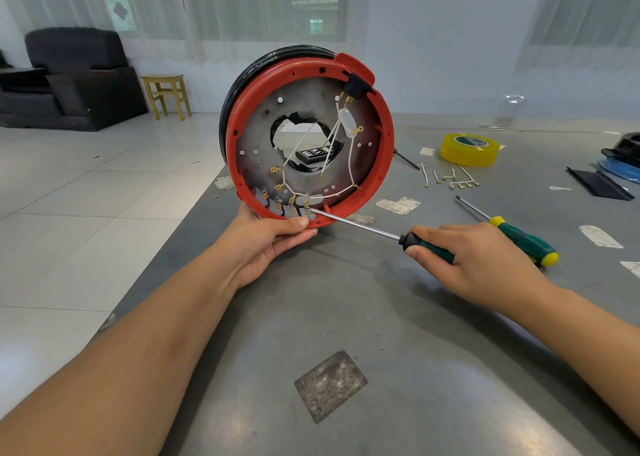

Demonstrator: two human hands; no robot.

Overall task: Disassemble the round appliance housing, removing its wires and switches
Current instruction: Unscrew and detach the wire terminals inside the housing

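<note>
left hand [273, 237] grips the housing [381, 164] rim upright; right hand [474, 258] curled round the screwdriver [363, 228], tip at a brass terminal [307, 205]. best to lever gently, keeping the rim braced.

Left hand [273, 237] gripping upward, right hand [474, 261] curled, forearms extended

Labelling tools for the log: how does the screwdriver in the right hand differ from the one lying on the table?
The held green-handled screwdriver is gripped by the right hand, lifted, its tip among the brass terminals at the round red housing's lower rim. The spare green-and-yellow screwdriver lies flat on the grey metal table, untouched. The held one's handle is mostly hidden; the spare's yellow end caps show. Both have slim steel shafts and green grips.
</note>
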